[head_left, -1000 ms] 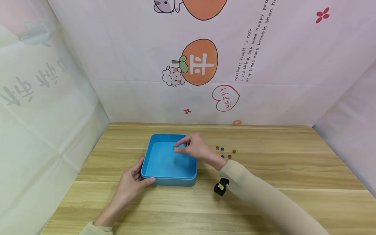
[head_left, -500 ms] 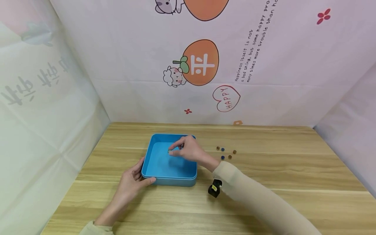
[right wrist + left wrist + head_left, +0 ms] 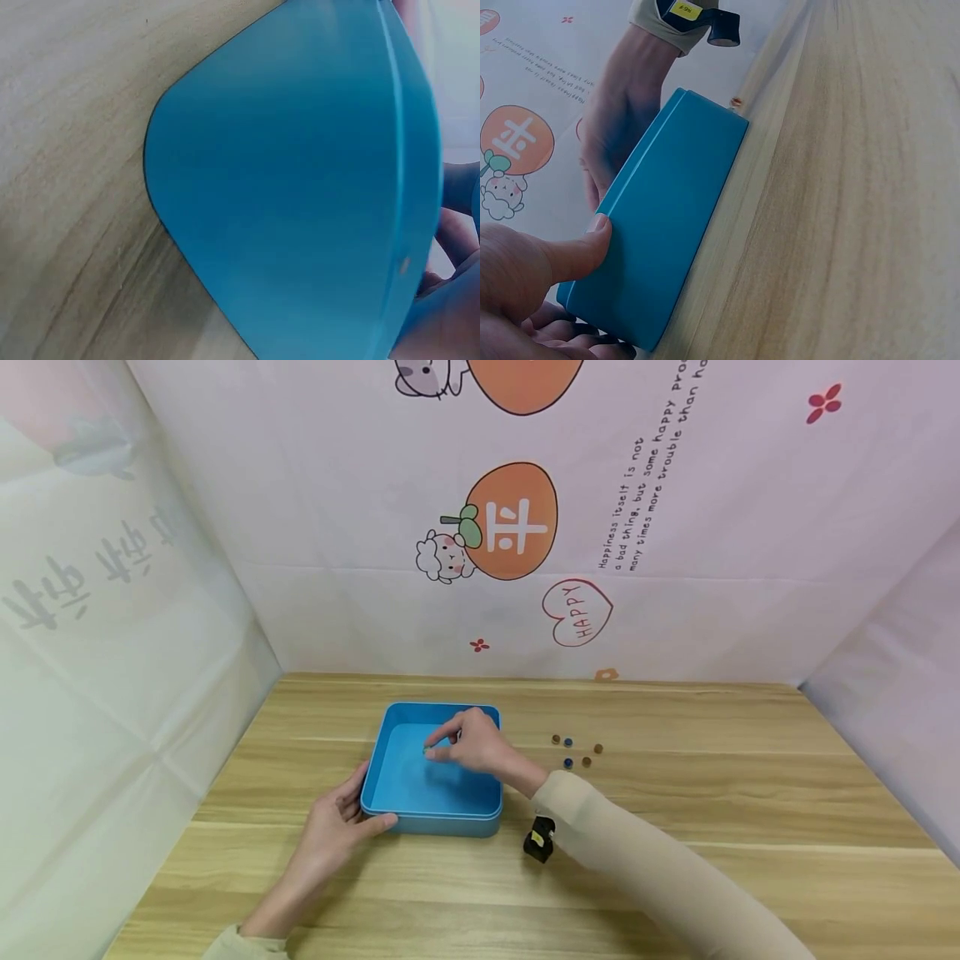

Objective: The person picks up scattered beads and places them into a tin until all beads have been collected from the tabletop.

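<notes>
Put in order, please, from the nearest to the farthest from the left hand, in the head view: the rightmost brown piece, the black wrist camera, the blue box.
1. Blue box: touched by the left hand.
2. Black wrist camera: to the right of the box.
3. Rightmost brown piece: farther right, on the table.

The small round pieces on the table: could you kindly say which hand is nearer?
Right. The right hand is over the blue box, left of the pieces in the head view; the left hand grips the box's near-left corner, farther away.
</notes>
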Demonstrator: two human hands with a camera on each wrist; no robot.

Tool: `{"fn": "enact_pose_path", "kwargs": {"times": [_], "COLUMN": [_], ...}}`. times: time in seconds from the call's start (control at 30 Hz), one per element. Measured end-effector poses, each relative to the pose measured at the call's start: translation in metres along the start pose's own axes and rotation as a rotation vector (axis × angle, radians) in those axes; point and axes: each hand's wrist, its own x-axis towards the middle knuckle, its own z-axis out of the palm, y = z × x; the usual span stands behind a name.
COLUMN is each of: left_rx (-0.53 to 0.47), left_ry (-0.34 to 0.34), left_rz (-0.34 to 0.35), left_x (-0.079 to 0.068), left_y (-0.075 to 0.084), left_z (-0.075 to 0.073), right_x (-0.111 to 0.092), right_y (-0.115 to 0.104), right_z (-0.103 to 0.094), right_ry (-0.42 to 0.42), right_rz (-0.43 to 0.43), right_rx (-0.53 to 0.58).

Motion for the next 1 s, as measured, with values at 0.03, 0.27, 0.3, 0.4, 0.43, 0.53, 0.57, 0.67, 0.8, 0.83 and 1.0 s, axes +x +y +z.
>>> {"fn": "enact_pose_path", "kwargs": {"times": [0.03, 0.27, 0.3, 0.4, 0.43, 0.53, 0.57, 0.67, 0.8, 0.83, 1.0], "left_rx": [0.002, 0.014, 0.016, 0.021, 0.023, 0.028, 0.027, 0.016, 0.012, 0.015, 0.015], "left_ry": [0.001, 0.006, 0.006, 0.006, 0.006, 0.007, 0.008, 0.008, 0.013, 0.014, 0.015], "left_rz": [0.001, 0.007, 0.007, 0.008, 0.008, 0.008, 0.007, 0.011, 0.015, 0.017, 0.004], "left_x": [0.0, 0.0, 0.0, 0.0, 0.0, 0.0, 0.0, -0.001, -0.002, -0.002, -0.002], "left_y": [0.0, 0.001, 0.001, 0.001, 0.001, 0.0, 0.0, 0.0, 0.0, 0.0, 0.0], "left_z": [0.0, 0.001, 0.001, 0.001, 0.001, 0.001, 0.001, 0.001, 0.001, 0.0, 0.001], "right_x": [0.0, 0.001, 0.0, -0.002, -0.003, -0.01, -0.013, -0.022, -0.039, -0.043, -0.066], "right_y": [0.0, -0.002, -0.002, -0.003, -0.005, -0.007, -0.008, -0.007, 0.005, 0.01, 0.04], "right_z": [0.001, 0.005, 0.006, 0.004, 0.003, -0.006, -0.011, -0.027, -0.05, -0.055, -0.074], "right_ry": [0.0, 0.008, 0.012, 0.043, 0.055, 0.093, 0.103, 0.128, 0.165, 0.173, 0.238], "right_rz": [0.002, 0.043, 0.051, 0.046, 0.042, 0.006, 0.003, 0.005, 0.037, 0.045, 0.09], "right_rx": [-0.008, -0.016, -0.015, -0.026, -0.029, -0.029, -0.019, 0.026, 0.061, 0.062, 0.037]}}
